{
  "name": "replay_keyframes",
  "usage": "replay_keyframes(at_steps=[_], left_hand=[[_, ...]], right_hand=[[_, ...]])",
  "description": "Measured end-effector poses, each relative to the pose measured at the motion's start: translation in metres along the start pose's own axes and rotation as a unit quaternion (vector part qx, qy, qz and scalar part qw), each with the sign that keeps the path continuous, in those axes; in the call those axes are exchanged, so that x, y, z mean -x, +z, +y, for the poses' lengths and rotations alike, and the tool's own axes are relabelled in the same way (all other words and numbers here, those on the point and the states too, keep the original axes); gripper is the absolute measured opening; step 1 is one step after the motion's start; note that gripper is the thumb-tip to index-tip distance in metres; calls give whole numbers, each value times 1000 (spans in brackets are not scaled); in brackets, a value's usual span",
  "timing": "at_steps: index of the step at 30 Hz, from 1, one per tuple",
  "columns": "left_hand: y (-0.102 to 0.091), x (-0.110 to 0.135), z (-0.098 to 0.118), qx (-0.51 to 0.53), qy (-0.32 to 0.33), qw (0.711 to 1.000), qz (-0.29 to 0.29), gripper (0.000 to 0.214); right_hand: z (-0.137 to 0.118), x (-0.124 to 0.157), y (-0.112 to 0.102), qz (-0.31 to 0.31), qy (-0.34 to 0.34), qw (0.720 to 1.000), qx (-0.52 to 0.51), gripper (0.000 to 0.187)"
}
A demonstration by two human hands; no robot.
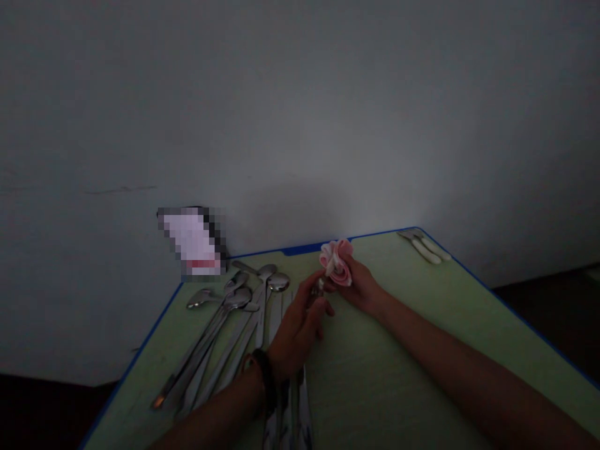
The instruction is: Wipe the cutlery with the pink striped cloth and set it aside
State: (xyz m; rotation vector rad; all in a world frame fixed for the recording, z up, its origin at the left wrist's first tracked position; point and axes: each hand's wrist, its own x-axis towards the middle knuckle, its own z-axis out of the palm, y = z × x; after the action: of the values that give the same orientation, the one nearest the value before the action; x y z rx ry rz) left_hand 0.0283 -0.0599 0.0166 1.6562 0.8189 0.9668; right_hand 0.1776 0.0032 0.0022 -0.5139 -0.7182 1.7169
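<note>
My right hand (359, 284) is closed around a bunched pink-and-white cloth (336, 262), held above the table's middle near its far edge. Close beside it, my left hand (300, 325), with a dark band at the wrist, pinches a small shiny metal piece (320, 285) just below the cloth. Most of that piece is hidden by the fingers and the cloth, so its kind does not show. Under and left of my left hand lies a spread of spoons (239, 297) and other long-handled metal cutlery, partly covered by my left forearm.
The pale green table (375, 387) has a blue rim and stands against a grey wall (300, 112). At the far left corner leans a phone-like object (192, 240), blurred out. Forks with white handles (426, 249) lie at the far right corner.
</note>
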Motion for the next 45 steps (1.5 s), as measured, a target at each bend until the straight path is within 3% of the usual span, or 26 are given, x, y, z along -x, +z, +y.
replay_keyframes(at_steps=[6,10,15,22,29,35,45], left_hand=[[-2,-2,-4,-59,-45,997,-32,55],[-4,-2,-4,-87,-53,994,-41,56],[-2,-2,-4,-65,-48,996,-25,42],[-2,-2,-5,-37,-39,998,-40,23],[2,-2,-4,25,-65,998,5,50],[5,-4,-3,32,-100,994,-8,50],[0,-4,12,-123,-105,986,-48,24]], right_hand=[[1,4,1,50,-4,999,17,36],[2,7,1,38,4,998,42,34],[4,4,-1,14,5,1000,26,36],[1,-2,6,81,0,992,-92,27],[0,3,3,16,28,999,-19,31],[-2,4,1,49,46,998,-5,33],[-2,2,2,37,25,998,-37,28]])
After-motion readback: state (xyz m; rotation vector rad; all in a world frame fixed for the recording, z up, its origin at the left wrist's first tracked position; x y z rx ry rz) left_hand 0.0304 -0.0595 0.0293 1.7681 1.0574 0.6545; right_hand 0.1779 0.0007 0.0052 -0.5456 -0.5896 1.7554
